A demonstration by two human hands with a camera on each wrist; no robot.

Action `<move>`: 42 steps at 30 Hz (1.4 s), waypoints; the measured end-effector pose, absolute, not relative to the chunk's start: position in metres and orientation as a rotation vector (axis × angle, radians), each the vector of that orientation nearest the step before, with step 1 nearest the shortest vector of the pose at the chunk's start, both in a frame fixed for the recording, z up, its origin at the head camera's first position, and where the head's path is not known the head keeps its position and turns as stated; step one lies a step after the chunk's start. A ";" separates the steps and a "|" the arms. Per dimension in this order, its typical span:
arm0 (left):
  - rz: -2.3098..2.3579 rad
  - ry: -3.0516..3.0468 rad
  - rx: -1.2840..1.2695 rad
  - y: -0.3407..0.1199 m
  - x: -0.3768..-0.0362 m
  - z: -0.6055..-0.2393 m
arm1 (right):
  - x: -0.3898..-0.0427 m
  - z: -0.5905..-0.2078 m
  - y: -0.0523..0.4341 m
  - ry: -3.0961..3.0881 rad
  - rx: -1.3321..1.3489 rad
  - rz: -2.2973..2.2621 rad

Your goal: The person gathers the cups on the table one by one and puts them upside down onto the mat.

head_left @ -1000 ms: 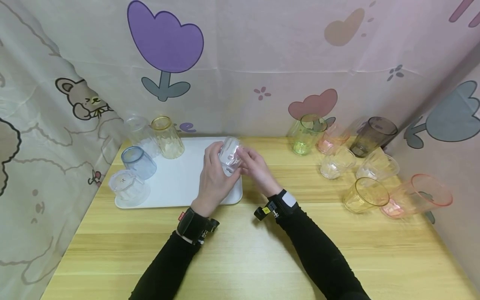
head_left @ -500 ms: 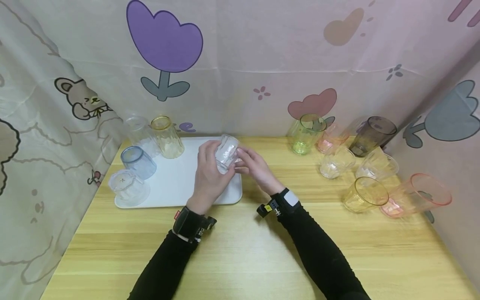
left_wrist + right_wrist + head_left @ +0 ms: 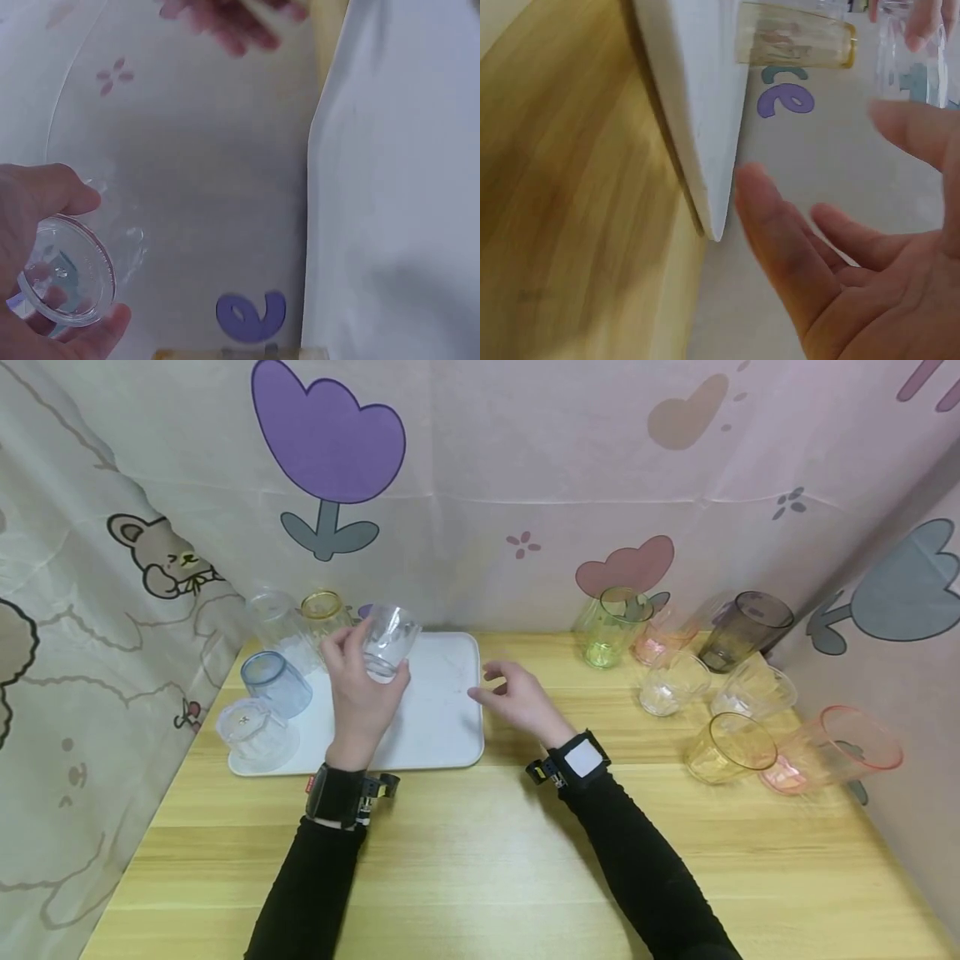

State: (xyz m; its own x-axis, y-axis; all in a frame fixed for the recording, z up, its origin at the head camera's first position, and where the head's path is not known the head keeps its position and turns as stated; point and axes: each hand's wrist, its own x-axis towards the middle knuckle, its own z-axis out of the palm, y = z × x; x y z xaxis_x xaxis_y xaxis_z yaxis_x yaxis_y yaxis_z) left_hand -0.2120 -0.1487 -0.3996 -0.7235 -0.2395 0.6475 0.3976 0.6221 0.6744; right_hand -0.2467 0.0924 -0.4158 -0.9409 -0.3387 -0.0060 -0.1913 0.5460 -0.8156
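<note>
A: So, what does the left hand have?

B: It grips a clear ribbed cup, fingers and thumb curled round its wall. The cup is lifted off the white tray and tilted, over the tray's far half. In the left wrist view the cup shows its round end between thumb and fingers.

A: And the right hand?

B: It holds nothing. Its fingers are spread and relaxed, palm turned toward the tray, just past the tray's right edge, over the counter. The right wrist view shows the open palm beside the tray's corner.

A: What stands on the tray?

B: Four cups at its left end, all upside down as far as I can tell. A clear one and a yellow one at the far left corner, a blue one just in front of them, and another clear one at the near left corner. The held cup is close to the yellow one; I cannot tell whether they touch.

A: And the other end of the counter?

B: A group of cups near the far right corner: a green one, a pink one, a dark grey one, two clear ones. Nearer along the right edge are an amber cup and a larger pink cup. They are well apart from both hands.
</note>
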 end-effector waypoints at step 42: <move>-1.034 -2.183 0.212 -0.209 -0.208 -0.395 | -0.241 -0.435 0.077 2.725 -0.478 -0.891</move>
